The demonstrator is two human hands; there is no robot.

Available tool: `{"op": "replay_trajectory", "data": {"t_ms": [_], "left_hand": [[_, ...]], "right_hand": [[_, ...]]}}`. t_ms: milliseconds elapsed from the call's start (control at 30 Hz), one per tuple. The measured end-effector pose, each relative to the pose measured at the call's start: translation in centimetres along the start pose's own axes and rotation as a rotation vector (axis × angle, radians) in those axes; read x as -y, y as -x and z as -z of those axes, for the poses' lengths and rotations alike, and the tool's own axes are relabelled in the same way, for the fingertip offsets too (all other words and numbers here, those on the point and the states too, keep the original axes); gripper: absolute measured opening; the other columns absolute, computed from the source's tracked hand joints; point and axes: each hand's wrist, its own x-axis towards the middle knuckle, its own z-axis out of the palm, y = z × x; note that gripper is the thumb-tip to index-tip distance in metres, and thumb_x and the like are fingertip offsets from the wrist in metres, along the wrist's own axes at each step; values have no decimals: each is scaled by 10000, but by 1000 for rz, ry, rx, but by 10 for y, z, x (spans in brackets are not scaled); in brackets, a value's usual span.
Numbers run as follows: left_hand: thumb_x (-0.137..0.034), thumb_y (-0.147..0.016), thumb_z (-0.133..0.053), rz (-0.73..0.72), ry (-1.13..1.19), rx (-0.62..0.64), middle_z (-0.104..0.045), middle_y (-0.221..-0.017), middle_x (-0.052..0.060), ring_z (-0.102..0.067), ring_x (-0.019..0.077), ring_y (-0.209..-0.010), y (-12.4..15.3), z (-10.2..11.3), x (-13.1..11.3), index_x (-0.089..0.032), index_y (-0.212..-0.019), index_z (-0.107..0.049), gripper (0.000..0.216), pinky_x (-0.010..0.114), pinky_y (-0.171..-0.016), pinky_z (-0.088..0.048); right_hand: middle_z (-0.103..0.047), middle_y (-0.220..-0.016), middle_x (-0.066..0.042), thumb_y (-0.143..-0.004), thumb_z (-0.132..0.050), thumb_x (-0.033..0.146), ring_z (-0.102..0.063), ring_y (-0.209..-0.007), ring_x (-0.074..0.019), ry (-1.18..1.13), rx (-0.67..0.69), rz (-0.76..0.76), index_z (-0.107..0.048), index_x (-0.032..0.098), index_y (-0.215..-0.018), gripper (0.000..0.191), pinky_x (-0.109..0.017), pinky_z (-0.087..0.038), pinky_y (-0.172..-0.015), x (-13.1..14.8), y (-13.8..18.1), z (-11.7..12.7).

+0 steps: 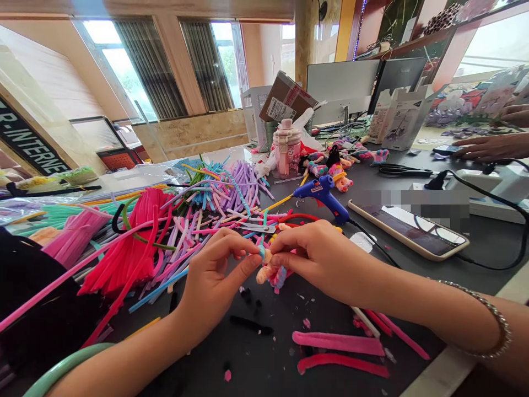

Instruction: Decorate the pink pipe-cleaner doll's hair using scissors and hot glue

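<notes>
"Fuzzy toy (pixel 267 269): where was it?"

"Over the worktop (pixel 264 366), between the left hand (pixel 219 267) and the right hand (pixel 309 248). The left grip was pinched on its blue bit (pixel 262 251), the right grip on its pale part (pixel 268 255)."

"Why both?"

"Maybe one held it steady for the other. The glue gun (pixel 319 194) lay near, likely for easy reach."

"Which way did it point?"

"Its peach lump (pixel 262 275) poked down and left. I couldn't tell its long axis."

"Room for the left hand (pixel 215 270)?"
"Toward the body, over the tabletop (pixel 256 366) left of the pink strips (pixel 339 343). Fuzzy stems (pixel 115 259) crowd beyond."
"The right hand (pixel 312 251)?"
"The glue gun (pixel 322 196) blocks ahead."
</notes>
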Motion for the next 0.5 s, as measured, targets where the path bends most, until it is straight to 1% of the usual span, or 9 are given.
{"op": "replay_trajectory", "data": {"t_ms": [133, 300, 500], "left_hand": [[-160, -794, -642, -26, 8, -12, -561, -756, -8, -526, 127, -723, 0, 0, -1, -229, -768, -652, 74, 254, -663, -427], [-146, -791, -646, -38, 26, -6, -608, -809, 9, -572, 142, -795, 0, -1, -1, -220, -793, -659, 76, 263, -733, -461], [-152, -781, -659, -49, 6, -29, -646, -789, 27, -604, 158, -778, 1, -1, -2, -205, -775, -670, 54, 276, -721, -490]], "right_hand": [[-741, -757, 17, -809, -532, 92, -629, -682, -95, 20, -10, 9, -717, 184, -767, 211, -201, -402, -610, 0, 1, 0], [-742, -725, 33, -807, -531, 90, -630, -648, -86, 1, -5, 20, -717, 191, -768, 215, -189, -411, -601, 0, 1, 0], [-751, -774, 5, -824, -503, 101, -659, -738, -123, -43, 15, 16, -712, 187, -775, 232, -225, -446, -681, 0, 1, -1]]}}
